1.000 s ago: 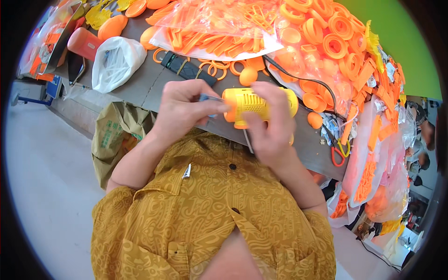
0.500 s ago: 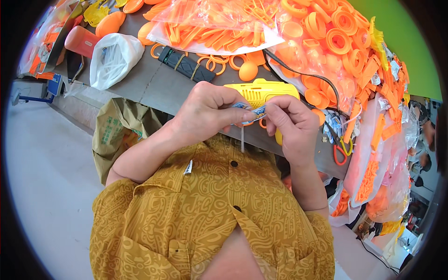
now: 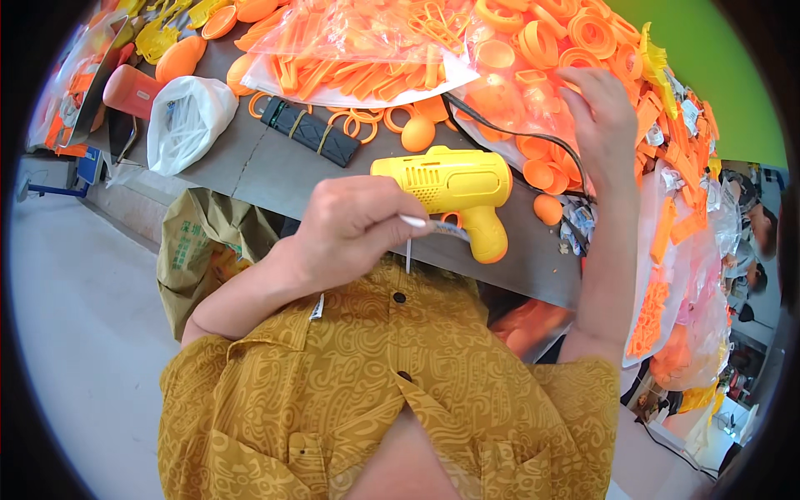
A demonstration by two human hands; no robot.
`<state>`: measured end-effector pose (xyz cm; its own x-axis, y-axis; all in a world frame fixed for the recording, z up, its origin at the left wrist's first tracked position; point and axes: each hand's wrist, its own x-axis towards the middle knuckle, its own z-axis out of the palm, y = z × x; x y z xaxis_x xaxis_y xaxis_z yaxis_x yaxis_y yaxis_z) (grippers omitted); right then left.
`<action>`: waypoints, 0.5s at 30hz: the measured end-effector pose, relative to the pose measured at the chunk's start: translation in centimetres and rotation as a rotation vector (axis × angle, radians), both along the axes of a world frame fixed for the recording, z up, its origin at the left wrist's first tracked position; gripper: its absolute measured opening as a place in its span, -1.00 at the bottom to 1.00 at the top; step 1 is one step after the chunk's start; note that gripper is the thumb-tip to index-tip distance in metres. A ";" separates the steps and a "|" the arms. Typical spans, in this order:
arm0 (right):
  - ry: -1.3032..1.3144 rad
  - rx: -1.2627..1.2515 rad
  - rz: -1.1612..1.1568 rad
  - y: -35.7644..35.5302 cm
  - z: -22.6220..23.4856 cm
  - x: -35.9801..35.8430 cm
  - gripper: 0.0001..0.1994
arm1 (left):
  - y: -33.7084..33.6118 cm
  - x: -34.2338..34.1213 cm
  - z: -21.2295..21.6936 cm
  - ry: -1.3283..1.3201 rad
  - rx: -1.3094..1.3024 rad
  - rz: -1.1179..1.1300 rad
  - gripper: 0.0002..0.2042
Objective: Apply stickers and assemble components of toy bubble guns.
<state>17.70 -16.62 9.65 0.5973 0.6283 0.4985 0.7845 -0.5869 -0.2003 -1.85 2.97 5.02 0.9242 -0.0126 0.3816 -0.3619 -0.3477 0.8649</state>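
Note:
My left hand [image 3: 354,215] is closed in a pinch in front of the yellow toy gun [image 3: 458,179]. Between its thumb and finger is a small printed sticker strip [image 3: 450,228], bluish and white, mostly covered by the fingers. A thin white stick [image 3: 408,255] points down just below that hand; whether the hand holds it I cannot tell. The toy gun lies on its side near the table's front edge, its handle toward me. My right hand [image 3: 602,112] is raised over the bagged orange plastic parts [image 3: 542,50], thumb and fingers apart, with nothing visible in it.
On the dark table [image 3: 275,179] lie a black banded block [image 3: 310,133], orange rings [image 3: 354,125] and a white bag of thin sticks [image 3: 190,125]. A black cable [image 3: 517,133] crosses beside the orange pile. At the left, a brown sack [image 3: 196,242] stands below the table edge.
My right hand has let go of the sticker strip and moved up and right to the orange parts. My left hand keeps the strip. The toy gun is now less covered by my hands.

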 end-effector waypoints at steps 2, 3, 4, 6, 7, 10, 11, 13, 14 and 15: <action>-0.088 -0.161 0.071 0.7 -0.7 1.7 -0.82 | -0.3 0.2 -0.5 -0.089 0.004 -0.043 -0.90; -0.076 -0.286 0.067 1.1 -1.2 2.1 -0.82 | -0.4 0.2 -0.8 -0.172 0.010 -0.088 -0.87; -0.064 -0.411 0.061 1.4 -1.6 2.3 -0.82 | -0.5 0.1 -1.1 -0.192 0.072 -0.110 -0.82; -0.069 -0.421 0.086 1.7 -2.1 2.9 -0.84 | -0.7 0.3 -1.3 -0.248 0.109 -0.126 -0.83; -0.076 -0.430 0.108 1.7 -2.3 3.0 -0.85 | -0.9 0.5 -1.4 -0.305 0.145 -0.144 -0.84; -0.159 -0.275 0.163 1.5 -1.8 2.9 -0.88 | -1.2 1.0 -1.9 -0.396 0.232 -0.096 -0.82; -0.156 -0.276 0.164 1.3 -1.0 2.3 -0.88 | -1.2 1.3 -2.2 -0.393 0.230 -0.097 -0.82; -0.019 0.011 0.225 1.2 1.2 -0.7 -0.85 | -1.3 1.6 -2.9 -0.435 0.270 -0.014 -0.82; -0.017 0.004 0.230 1.1 1.3 -2.2 -0.85 | -1.1 1.5 -3.4 -0.433 0.264 -0.008 -0.82; 0.131 -0.055 0.277 0.8 1.4 -3.8 -0.81 | -1.0 1.5 -3.8 -0.442 0.280 0.007 -0.82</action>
